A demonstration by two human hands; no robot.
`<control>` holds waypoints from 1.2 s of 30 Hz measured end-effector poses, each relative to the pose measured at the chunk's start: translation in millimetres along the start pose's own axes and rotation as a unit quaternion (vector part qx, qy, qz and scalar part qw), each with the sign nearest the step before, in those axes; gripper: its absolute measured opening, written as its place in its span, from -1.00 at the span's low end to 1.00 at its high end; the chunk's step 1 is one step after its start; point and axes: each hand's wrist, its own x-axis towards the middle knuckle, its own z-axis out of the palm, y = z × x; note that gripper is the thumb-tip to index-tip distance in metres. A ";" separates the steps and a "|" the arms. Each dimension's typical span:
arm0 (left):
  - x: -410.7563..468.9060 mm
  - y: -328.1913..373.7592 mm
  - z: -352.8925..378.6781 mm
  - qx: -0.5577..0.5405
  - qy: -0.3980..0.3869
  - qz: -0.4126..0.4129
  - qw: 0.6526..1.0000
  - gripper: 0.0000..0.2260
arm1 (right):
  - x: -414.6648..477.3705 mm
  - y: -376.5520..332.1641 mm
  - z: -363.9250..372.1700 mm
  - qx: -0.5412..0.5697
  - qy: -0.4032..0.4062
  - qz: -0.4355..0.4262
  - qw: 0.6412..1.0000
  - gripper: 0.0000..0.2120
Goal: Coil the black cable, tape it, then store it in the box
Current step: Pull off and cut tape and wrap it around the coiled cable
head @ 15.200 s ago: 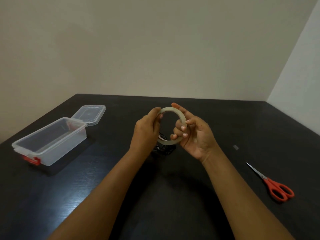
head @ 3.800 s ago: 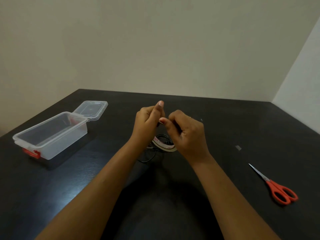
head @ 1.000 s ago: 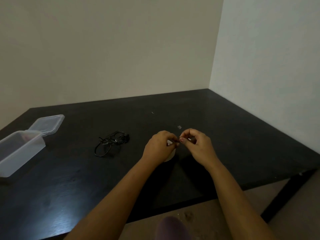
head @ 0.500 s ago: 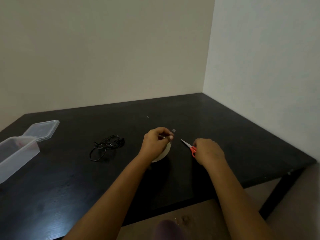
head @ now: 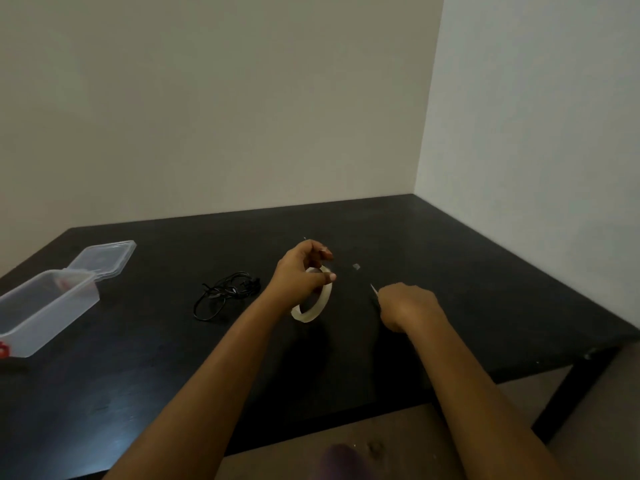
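The black cable point(head: 227, 295) lies in a loose coil on the dark table point(head: 450, 271), left of my hands. My left hand point(head: 302, 271) holds a clear tape roll point(head: 316, 303) upright above the table, thumb and forefinger pinched at its top. My right hand point(head: 407, 306) is closed around the scissors point(head: 374, 289); only the blade tip shows, pointing toward the tape. The clear plastic box point(head: 45, 308) stands open at the far left, its lid point(head: 104, 258) folded back.
A small scrap point(head: 356, 266) lies on the table beyond the tape. The table's front edge runs just below my forearms, with a black leg point(head: 568, 393) at the right. Walls close the back and right sides.
My right hand let go of the tape end, reached right and took up the scissors. My left hand has lifted the tape roll a little. The view swung right, then slightly back.
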 end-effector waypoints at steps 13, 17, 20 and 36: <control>-3.7 -0.8 -30.6 -0.008 -0.065 -0.005 0.998 -0.56 | -7.0 28.6 -13.2 0.366 -0.032 -0.207 0.907 -0.67; -4.3 -2.7 -33.3 -0.006 -0.093 -0.011 0.996 -0.59 | -2.6 15.6 -13.8 0.374 0.017 -0.227 0.899 -0.71; -5.4 -3.0 -34.3 0.007 -0.106 -0.005 0.994 -0.60 | 3.5 10.3 -14.2 0.382 0.031 -0.225 0.896 -0.76; -12.2 4.0 -33.7 0.037 -0.111 0.005 0.993 -0.57 | 4.2 2.3 -16.9 0.357 0.072 -0.247 0.898 -0.84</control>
